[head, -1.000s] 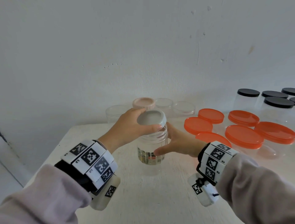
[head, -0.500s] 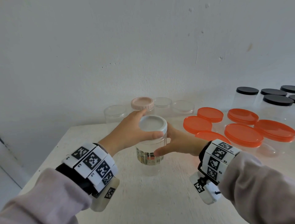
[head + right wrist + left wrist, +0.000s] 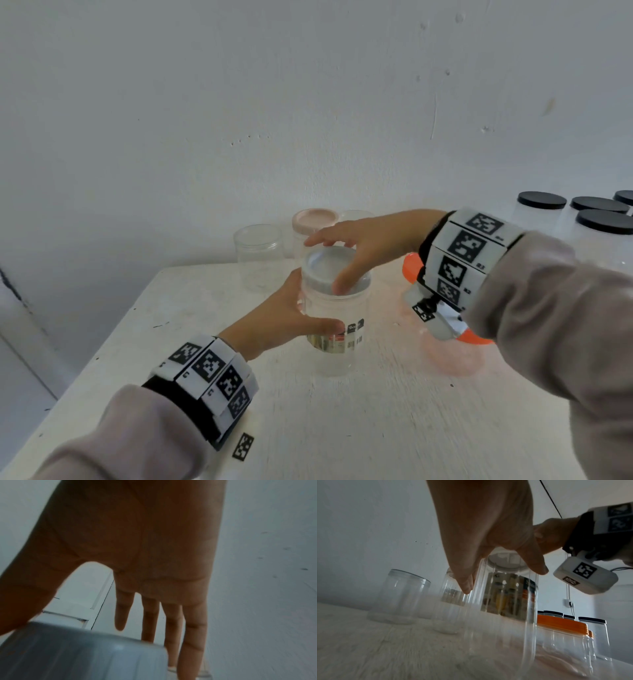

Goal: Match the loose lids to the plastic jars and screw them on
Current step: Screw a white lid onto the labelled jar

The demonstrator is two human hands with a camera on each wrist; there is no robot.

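A clear plastic jar [image 3: 337,329] with a printed label stands on the white table [image 3: 342,428], with a white lid [image 3: 327,265] sitting on its mouth. My left hand [image 3: 301,308] grips the jar's body from the left, thumb across the front. My right hand [image 3: 342,260] reaches over from the right and holds the lid, thumb on its near rim and fingers over the far rim. The left wrist view shows my left hand [image 3: 501,577] around the jar [image 3: 501,615]. In the right wrist view the lid [image 3: 82,653] lies between my thumb and my fingers [image 3: 192,628].
An open clear jar [image 3: 258,253] and a pink-lidded jar [image 3: 315,219] stand behind, near the wall. Orange-lidded jars [image 3: 411,267] sit under my right wrist, black-lidded jars [image 3: 541,205] at far right. The table's left edge [image 3: 102,349] is close.
The hands swapped places: my left hand left the lid and dropped to the jar's body, while my right hand left the jar's side and came over onto the lid.
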